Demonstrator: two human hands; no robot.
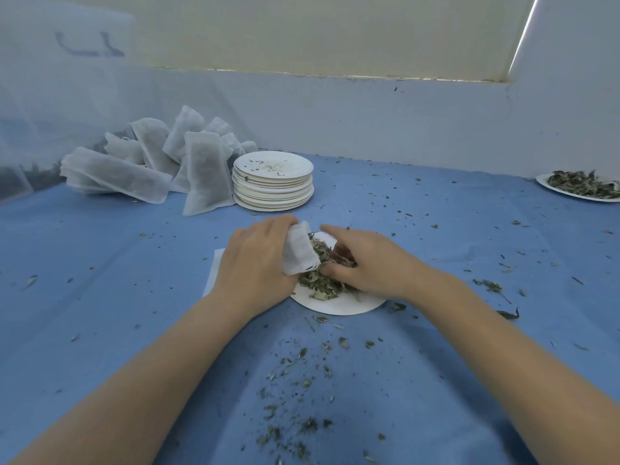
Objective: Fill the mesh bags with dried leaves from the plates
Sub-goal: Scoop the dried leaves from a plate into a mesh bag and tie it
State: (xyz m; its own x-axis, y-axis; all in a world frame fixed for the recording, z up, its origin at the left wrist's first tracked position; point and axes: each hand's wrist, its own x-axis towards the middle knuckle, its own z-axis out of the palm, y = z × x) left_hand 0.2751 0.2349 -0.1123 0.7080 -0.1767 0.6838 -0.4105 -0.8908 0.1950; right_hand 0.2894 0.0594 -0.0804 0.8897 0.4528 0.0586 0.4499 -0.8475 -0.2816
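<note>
White mesh bag (299, 251) sits pinched in the left hand (258, 263) above the plate (335, 305). Right hand (365, 263) curls around dried leaves (318, 280) heaped there. Filled bags (151, 162) lie behind, beside stacked plates (273, 182).

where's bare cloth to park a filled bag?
Freest: blue cloth left of the left hand, in front of the filled bags. Also between plate stack and far-right plate, lightly littered. Crowded: working plate, crumbs nearer the camera.
</note>
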